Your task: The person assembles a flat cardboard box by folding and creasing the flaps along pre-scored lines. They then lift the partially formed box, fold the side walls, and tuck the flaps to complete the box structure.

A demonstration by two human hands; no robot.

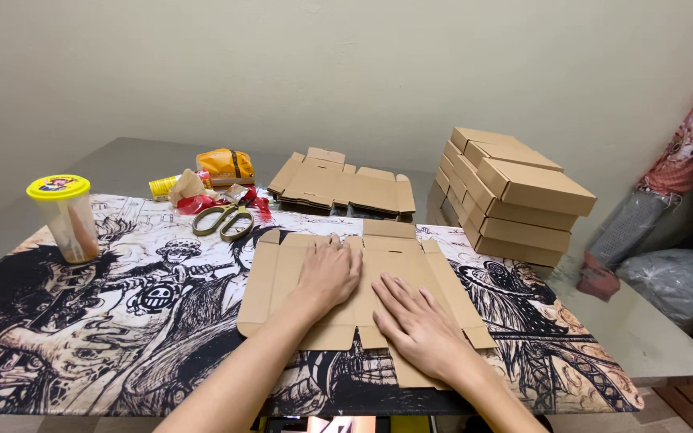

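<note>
My left hand (329,274) lies palm-down, fingers together, on the flat unfolded brown cardboard box blank (282,277). My right hand (419,325) lies flat beside it, fingers slightly spread, holding nothing. The blank lies on the black-and-white printed table mat (82,321), near me. Olive-handled scissors (222,220) lie beyond it; folded brown cardboard boxes (515,204) are stacked to the right.

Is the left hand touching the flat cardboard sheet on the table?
Touching. The head view shows the left hand lying palm down, fingers spread, on the flat cardboard sheet, with no gap visible.
</note>
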